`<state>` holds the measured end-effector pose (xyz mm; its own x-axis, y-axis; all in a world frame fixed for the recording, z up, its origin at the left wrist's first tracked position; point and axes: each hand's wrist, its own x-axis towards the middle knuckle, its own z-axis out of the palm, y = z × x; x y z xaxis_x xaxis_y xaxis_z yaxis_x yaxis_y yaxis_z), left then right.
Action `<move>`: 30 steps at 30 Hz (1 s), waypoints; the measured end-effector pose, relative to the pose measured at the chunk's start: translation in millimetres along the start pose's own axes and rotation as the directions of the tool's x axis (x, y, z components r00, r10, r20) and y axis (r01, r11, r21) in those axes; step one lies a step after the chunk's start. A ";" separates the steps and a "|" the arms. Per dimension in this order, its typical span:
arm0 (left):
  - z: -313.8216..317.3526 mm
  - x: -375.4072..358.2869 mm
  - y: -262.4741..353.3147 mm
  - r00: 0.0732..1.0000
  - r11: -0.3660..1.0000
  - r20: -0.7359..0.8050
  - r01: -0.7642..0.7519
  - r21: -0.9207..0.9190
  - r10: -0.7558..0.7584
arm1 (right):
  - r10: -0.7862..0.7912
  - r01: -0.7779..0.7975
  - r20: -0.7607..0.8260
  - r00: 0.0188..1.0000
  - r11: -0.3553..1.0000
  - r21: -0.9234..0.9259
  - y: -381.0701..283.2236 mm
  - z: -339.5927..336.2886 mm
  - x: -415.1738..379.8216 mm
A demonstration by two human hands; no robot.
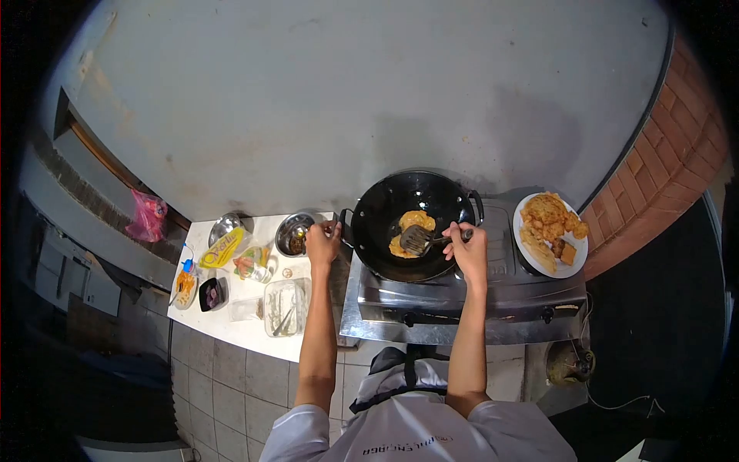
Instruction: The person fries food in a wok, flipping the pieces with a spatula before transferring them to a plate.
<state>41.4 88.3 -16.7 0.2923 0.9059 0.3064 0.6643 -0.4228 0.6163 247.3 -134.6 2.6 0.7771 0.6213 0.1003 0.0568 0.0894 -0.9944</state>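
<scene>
A black wok (377, 246) sits on the stove, with two golden pieces of frying food (416, 219) in its bottom. My right hand (468, 250) is closed around the dark handle of a slotted spatula (416, 240). The spatula's head rests over the food and partly hides it. At the wok's left side, my left hand (323, 243) is closed, its fingers on the wok's loop handle (346, 228). Just left of that hand stands a metal bowl (293, 233) with some dark contents.
Right of the wok, a white plate (571, 267) carries fried pieces on the steel stove (477, 307). The white table (231, 327) at left holds a yellow packet (221, 248), a clear container (284, 306) with a utensil, and a dark bowl (212, 294). A grey wall rises behind.
</scene>
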 end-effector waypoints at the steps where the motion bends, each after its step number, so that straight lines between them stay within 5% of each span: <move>1: 0.0 0.2 -0.6 1.000 1.000 -0.001 0.000 -0.011 0.000 | 0.001 -0.001 0.005 1.000 1.000 0.001 1.7 2.1 0.9; 13: 1.2 0.0 -2.2 1.000 0.997 0.030 0.011 -0.078 -0.009 | -0.007 -0.004 -0.084 0.996 0.991 -0.134 17.2 10.0 9.6; 18: 3.9 1.6 -3.4 0.999 0.996 0.036 0.020 -0.092 -0.017 | -0.145 0.129 -0.100 0.984 0.980 -0.150 35.5 13.2 16.9; 30: 6.1 3.1 -9.0 0.999 0.996 0.036 0.003 -0.090 0.001 | -0.095 0.080 -0.095 0.991 0.985 -0.153 27.5 14.6 13.6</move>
<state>40.6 95.0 -25.8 0.3171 0.9059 0.2808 0.6006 -0.4209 0.6798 250.3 -112.3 -22.9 0.8244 0.5328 0.1909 0.2139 0.0191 -0.9767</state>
